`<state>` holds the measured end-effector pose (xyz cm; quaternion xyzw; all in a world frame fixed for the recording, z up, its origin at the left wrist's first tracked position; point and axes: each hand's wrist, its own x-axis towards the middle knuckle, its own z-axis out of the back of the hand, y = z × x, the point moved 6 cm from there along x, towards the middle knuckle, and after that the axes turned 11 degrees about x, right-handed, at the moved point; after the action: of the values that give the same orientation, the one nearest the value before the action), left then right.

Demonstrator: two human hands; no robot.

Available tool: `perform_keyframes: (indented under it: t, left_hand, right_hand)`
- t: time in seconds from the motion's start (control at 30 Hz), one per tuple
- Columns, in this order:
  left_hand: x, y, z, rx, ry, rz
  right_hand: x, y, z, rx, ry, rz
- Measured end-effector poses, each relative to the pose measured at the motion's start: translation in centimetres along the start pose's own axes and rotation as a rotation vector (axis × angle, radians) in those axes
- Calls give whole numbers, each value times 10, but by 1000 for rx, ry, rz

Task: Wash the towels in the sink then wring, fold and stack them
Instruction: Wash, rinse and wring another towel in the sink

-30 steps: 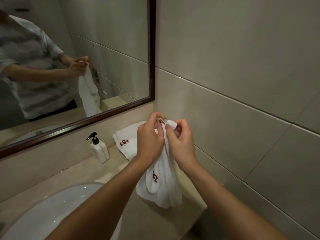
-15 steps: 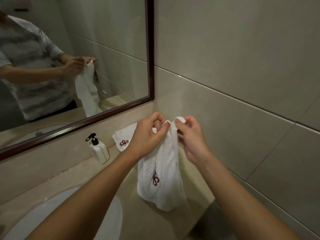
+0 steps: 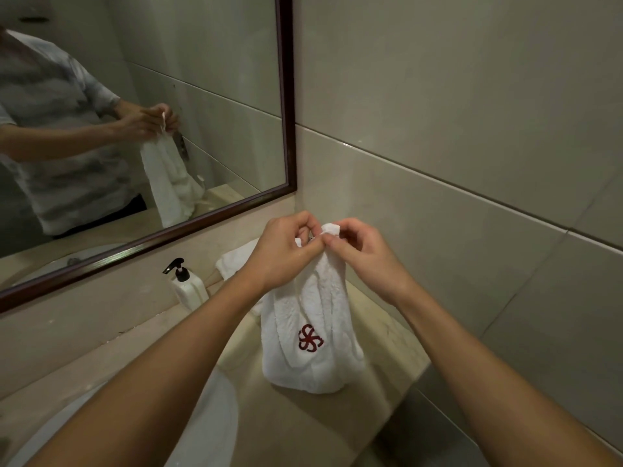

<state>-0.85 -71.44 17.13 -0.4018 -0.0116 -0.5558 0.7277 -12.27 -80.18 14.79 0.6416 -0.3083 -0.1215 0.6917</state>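
Head view: both hands, left hand (image 3: 281,252) and right hand (image 3: 362,256), pinching top corners of hanging white towel (image 3: 313,335) over counter (image 3: 381,328) right of sink (image 3: 205,429), folding apparently underway, another towel (image 3: 236,261) lying farther back, stacking left.

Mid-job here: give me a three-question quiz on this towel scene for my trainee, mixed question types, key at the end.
1. True or false: the held towel lies flat in the sink.
2. Which hands pinch its top edge? A) left hand only B) right hand only C) both
3. Fill in: the soap dispenser stands on the counter below the ____.

Key: 1 false, it hangs above the counter; 2 C; 3 mirror.
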Motion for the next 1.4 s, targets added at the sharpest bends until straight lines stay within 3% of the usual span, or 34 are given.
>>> perform_keyframes:
  t: [0.2, 0.43, 0.53, 0.6, 0.7, 0.8, 0.9, 0.97, 1.07, 1.23, 1.4]
  left_hand:
    - [-3, 4, -2, 10, 34, 4]
    - [6, 2, -8, 233, 121, -44]
    - [5, 3, -12, 269, 175, -26]
    - [5, 15, -3, 220, 203, 77]
    - [-2, 53, 24, 240, 250, 232]
    - [-22, 93, 50, 283, 403, 352]
    - [-39, 116, 61, 428, 588, 344]
    - [-47, 129, 69, 505, 623, 324]
    - [-56, 141, 84, 506, 563, 372]
    - [-55, 139, 99, 662, 460, 242]
    - [-54, 134, 107, 538, 320, 194]
  right_hand:
    - [1, 0, 5, -175, 102, -22]
    - [7, 0, 0, -447, -54, 49]
    - [15, 1, -5, -708, 115, 36]
    - [23, 0, 6, -839, 200, -5]
    - [37, -1, 63, -736, 15, -146]
    - [45, 6, 111, -608, -232, -135]
    - [49, 12, 120, -676, -272, -115]
    - [47, 8, 124, -711, -259, -110]
    - [38, 3, 130, -748, -243, -134]
    - [20, 10, 120, -983, -39, -106]
    - [4, 9, 120, -1145, -103, -70]
